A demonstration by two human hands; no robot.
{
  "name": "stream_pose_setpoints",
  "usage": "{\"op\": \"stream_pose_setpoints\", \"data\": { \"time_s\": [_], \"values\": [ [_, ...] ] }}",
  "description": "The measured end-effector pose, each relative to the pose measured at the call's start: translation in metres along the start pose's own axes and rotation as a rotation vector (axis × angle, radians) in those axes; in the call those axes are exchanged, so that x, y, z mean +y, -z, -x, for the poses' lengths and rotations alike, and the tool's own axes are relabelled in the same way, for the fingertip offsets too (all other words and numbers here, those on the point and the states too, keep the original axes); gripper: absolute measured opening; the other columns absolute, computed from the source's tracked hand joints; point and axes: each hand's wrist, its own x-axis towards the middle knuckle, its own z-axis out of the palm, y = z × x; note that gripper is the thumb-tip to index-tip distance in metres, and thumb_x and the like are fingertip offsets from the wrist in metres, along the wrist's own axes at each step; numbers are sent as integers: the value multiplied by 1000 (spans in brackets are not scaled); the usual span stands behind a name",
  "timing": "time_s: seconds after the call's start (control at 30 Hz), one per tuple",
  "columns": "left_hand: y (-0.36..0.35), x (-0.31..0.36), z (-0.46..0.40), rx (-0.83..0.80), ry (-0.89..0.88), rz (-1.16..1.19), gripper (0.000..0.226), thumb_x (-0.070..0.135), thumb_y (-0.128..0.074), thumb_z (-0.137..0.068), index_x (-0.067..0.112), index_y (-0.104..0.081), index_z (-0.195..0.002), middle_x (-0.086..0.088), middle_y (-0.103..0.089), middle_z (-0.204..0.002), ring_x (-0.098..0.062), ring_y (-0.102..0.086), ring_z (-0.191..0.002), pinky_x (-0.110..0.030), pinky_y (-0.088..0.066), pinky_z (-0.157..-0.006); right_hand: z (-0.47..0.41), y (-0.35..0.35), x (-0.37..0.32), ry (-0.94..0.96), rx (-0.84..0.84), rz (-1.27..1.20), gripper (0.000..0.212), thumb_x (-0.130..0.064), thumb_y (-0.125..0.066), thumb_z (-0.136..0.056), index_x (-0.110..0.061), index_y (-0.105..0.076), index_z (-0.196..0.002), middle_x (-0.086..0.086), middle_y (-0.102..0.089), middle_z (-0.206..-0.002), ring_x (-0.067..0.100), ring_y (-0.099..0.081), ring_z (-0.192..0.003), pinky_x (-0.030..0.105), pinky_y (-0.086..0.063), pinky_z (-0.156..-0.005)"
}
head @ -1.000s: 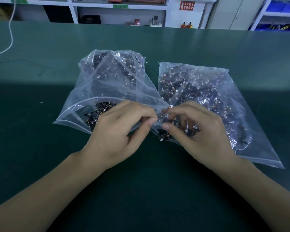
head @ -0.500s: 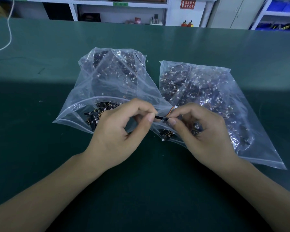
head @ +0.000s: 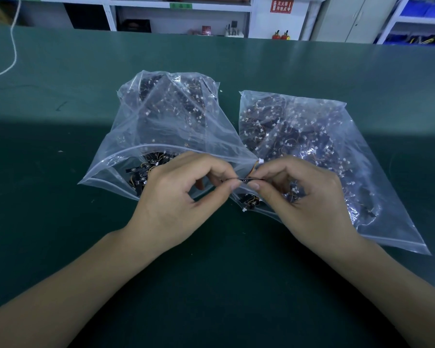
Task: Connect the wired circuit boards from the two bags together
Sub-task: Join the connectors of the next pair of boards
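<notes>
Two clear zip bags lie side by side on the green table, the left bag [head: 161, 126] and the right bag [head: 337, 151], both full of small black circuit boards with orange wires and white plugs. Just in front of the bags' mouths, my left hand [head: 181, 197] and my right hand [head: 304, 197] meet fingertip to fingertip. Between them they pinch a thin black circuit board [head: 246, 179] held level. Its orange wire rises to a white connector [head: 260, 161] above my right forefinger. What my left fingers hold beyond the board's end is hidden.
A green mat-covered table [head: 60, 222] spreads on all sides. A white cord [head: 10, 59] runs down at the far left. Shelves, a cabinet and blue bins stand behind the table's far edge. A few boards [head: 249, 200] spill at the right bag's mouth.
My fingers have shifted from bunched together to a pinch on each end of the black board, which now shows level between them. The bags have stayed put.
</notes>
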Motion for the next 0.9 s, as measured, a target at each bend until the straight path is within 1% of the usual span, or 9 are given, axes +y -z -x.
{"op": "stream_pose_setpoints", "data": {
  "time_s": [0.13,0.2,0.47,0.6,0.67,0.73,0.83,0.9],
  "values": [
    [1,0,0,-12,-11,-22,8,17,-78,-97,10,-77,-93,9,-73,-89,-11,-67,-83,-34,-54,-73,-1,1,-1,32,-23,20,4,-14,-80,-95,-12,-77,-93,-4,-71,-88,14,-61,-69,14,-44,-69],
    [1,0,0,-14,-16,-34,7,16,-78,-97,10,-77,-93,9,-73,-89,-11,-67,-83,-33,-53,-74,-2,1,-1,32,-30,20,4,-15,-80,-95,-13,-77,-93,-3,-71,-88,14,-60,-70,13,-43,-69],
    [2,-1,0,-30,-27,-47,7,17,-78,-97,12,-76,-93,9,-72,-89,-12,-66,-84,-31,-53,-75,-2,0,-1,32,-35,12,5,-17,-79,-96,-14,-76,-93,-8,-70,-88,13,-59,-68,13,-42,-68],
    [2,-1,0,-38,-32,-55,8,17,-78,-98,12,-75,-93,10,-70,-88,-10,-64,-84,-29,-51,-76,-1,0,-3,13,-48,24,6,-13,-81,-94,-14,-76,-93,-9,-70,-88,12,-58,-68,12,-42,-69],
    [1,-2,0,-45,-29,-58,8,17,-78,-98,13,-75,-92,11,-69,-88,-10,-64,-84,-30,-51,-75,-1,0,-4,11,-55,25,6,-12,-81,-94,-13,-76,-93,-8,-70,-89,13,-57,-68,12,-42,-70],
    [1,-3,0,-47,-24,-54,8,18,-78,-98,13,-75,-93,11,-69,-88,-10,-64,-84,-32,-52,-73,-1,0,-4,12,-55,22,5,-14,-81,-95,-13,-76,-93,-10,-70,-88,11,-57,-68,11,-41,-70],
    [1,-3,0,-56,-29,-66,8,20,-77,-99,14,-74,-93,12,-68,-87,-7,-62,-83,-29,-51,-73,-2,0,-5,-4,-65,21,8,-21,-79,-95,-14,-76,-92,-14,-69,-85,9,-58,-67,9,-41,-69],
    [1,-3,1,-54,-27,-68,8,20,-77,-99,15,-74,-93,12,-67,-87,-8,-62,-82,-29,-51,-72,-2,0,-5,-4,-76,21,8,-22,-79,-95,-15,-75,-93,-19,-66,-84,8,-58,-67,9,-41,-69]
  ]
}}
